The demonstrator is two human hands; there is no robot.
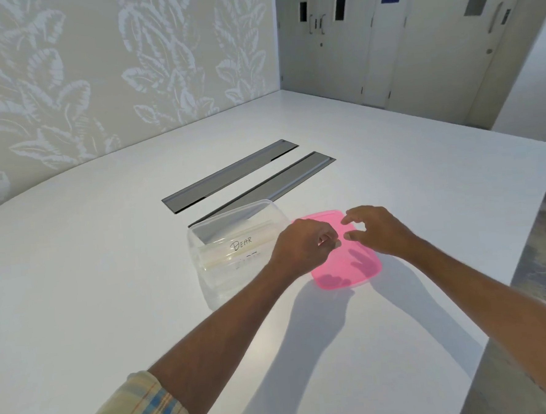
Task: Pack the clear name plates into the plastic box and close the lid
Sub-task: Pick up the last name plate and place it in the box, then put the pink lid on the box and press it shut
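A clear plastic box (203,243) stands uncovered on the white table. Inside lie clear name plates (235,246); the top one reads "DEAR" in handwriting. Right beside the box a pink lid (349,272) rests flat on the table. My left hand (302,243) hovers over the lid's left edge, beside the box's right wall, fingers curled and pinched together with nothing seen in them. My right hand (375,229) hangs just above the lid's far half, fingers spread and bent, holding nothing. Both hands cast shadows on the lid.
Two long grey cable hatches (231,174) are set into the table (110,280) behind the box. The table's right edge (524,255) drops to a grey floor. A leaf-patterned wall lies to the left, doors at the back.
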